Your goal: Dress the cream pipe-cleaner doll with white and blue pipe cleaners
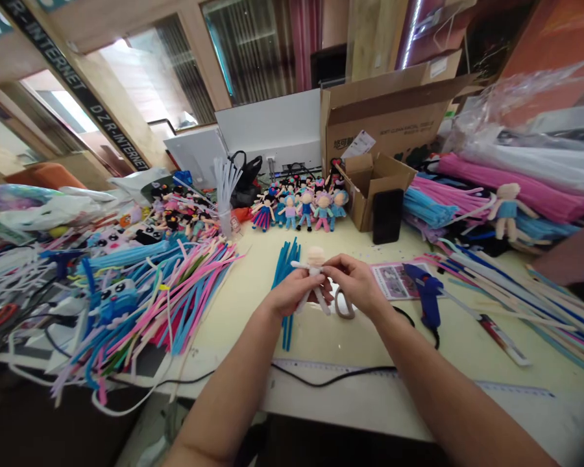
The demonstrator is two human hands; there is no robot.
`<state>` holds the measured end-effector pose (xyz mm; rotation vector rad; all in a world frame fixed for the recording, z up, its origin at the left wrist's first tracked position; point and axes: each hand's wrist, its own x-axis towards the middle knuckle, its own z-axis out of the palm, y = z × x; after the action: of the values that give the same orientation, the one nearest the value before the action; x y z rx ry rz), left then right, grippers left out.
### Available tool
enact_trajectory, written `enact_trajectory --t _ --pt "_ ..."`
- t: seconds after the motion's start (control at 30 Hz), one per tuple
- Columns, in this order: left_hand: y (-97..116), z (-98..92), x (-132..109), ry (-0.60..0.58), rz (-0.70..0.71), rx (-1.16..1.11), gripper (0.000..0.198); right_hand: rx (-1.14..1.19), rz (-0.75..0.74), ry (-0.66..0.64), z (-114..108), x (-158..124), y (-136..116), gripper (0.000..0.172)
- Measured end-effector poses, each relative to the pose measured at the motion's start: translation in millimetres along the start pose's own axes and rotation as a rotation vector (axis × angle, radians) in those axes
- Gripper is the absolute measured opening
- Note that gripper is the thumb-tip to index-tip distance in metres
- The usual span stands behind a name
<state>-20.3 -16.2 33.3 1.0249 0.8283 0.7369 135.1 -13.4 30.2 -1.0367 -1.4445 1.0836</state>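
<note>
Between my two hands, above the middle of the table, is a small doll [315,256] with a cream head and white body and limbs. My left hand [299,288] closes round its body from the left. On the other side, my right hand [353,279] pinches it near the arm; fingertips partly hide the body. A bundle of teal pipe cleaners [286,324] lies just left of and under my left hand. Below my right hand rests a pair of scissors [345,305], only its handle loop plainly visible.
Right of my hands lie a blue glue gun [425,292] on a printed sheet [387,280] and a black phone [388,217] propped upright. Finished dolls [304,207] stand at the back beside cardboard boxes [379,123]. Loose pipe cleaners [189,285] heap at left. A black cable [331,381] crosses the front.
</note>
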Motion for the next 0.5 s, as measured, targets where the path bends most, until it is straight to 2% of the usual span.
enact_trajectory --t 0.1,0.17,0.33,0.4,0.5 --pt "-9 3.1 9 0.026 0.017 -0.050 0.036 0.041 0.042 0.059 -7 -1 14 0.016" --pt "-13 0.3 12 0.083 0.040 -0.053 0.039 0.032 0.059 0.078 -13 1 22 0.020" --pt "-9 -23.1 10 0.330 0.203 -0.088 0.039 -0.056 0.065 0.156 -24 5 35 0.023" --pt "-2 -34.9 6 0.394 0.294 -0.139 0.037 -0.104 0.077 0.110 -17 1 37 0.021" --pt "6 -48.8 -1 0.433 0.391 -0.227 0.034 -0.250 0.033 -0.097 4 -11 37 0.019"
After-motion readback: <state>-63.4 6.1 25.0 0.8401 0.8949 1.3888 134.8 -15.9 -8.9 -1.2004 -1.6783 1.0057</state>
